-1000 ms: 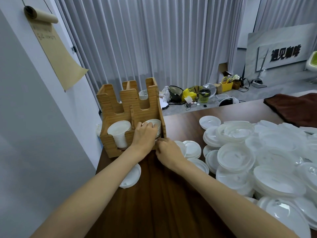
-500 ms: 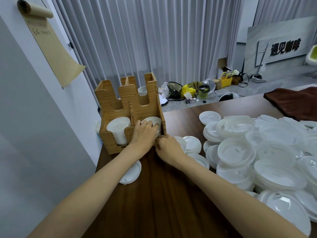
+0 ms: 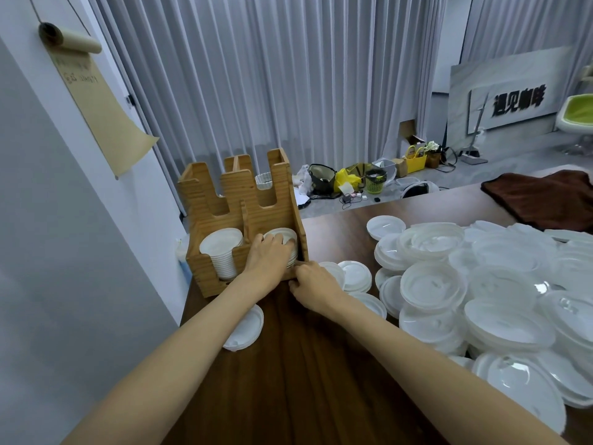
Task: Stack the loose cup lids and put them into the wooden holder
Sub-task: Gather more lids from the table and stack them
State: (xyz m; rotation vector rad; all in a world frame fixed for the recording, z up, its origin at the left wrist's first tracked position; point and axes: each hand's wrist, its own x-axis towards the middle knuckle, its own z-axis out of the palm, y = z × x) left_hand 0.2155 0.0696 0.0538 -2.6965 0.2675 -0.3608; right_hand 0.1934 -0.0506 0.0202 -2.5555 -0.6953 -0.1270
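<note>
The stack of lids [image 3: 284, 235] sits in the right-hand compartment of the wooden holder [image 3: 244, 194], directly under my left hand [image 3: 269, 256]. It lies tilted, its round faces turned up and towards me and its long axis running down and back into the slot. My left hand is spread flat over the top lid, fingers fairly straight, pressing rather than clasping. Just right of it, my right hand [image 3: 313, 281] is curled around the holder's lower front corner and grips it. Left of my left hand, the other compartment holds a second stack [image 3: 221, 248] with the same tilt. One single lid [image 3: 245, 329] lies on the table [image 3: 305, 380] beneath my left forearm, and the loose lids [image 3: 481, 284] are heaped to the right of my right hand, some touching it. Beyond them lies a brown cloth [image 3: 545, 200]. I see no brand on the lids. The far sign [image 3: 516, 101] bears dark Chinese characters, too smeared to read; the handwriting on the brown paper roll [image 3: 93, 101] above left is also illegible.
</note>
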